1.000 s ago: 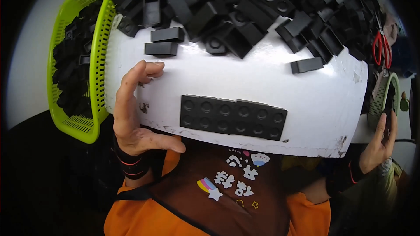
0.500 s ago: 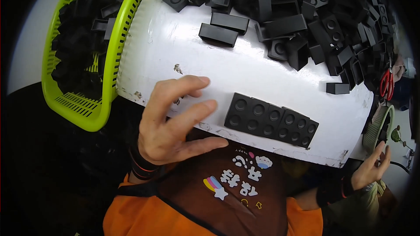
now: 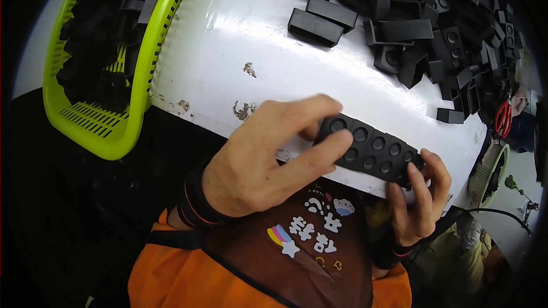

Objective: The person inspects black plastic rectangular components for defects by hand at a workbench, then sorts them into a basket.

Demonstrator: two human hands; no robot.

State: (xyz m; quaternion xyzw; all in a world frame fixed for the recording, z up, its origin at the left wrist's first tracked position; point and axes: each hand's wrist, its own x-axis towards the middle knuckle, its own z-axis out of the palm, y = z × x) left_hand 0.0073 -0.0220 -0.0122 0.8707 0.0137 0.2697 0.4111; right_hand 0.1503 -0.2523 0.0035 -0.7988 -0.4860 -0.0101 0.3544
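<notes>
A row of several black rectangular pieces [image 3: 374, 148], each with two round recesses on top, lies side by side near the table's front edge. At the row's left end, the fingers of my left hand [image 3: 268, 154] close around the outer piece and partly cover it. My right hand [image 3: 421, 197] has its fingertips pressed against the right end. Between them the two hands hold the row from both ends. Whether it is lifted off the white tabletop [image 3: 228, 40], I cannot tell.
More black pieces [image 3: 408, 28] are heaped along the far and right side. A bright green basket [image 3: 149, 40] full of them stands at the left. Red-handled scissors [image 3: 503, 118] and a pale green basket [image 3: 498, 168] are at the far right.
My left hand has moved right onto the row's left end. My right hand has come in from beside the pale green basket to the right end. The view has shifted slightly.
</notes>
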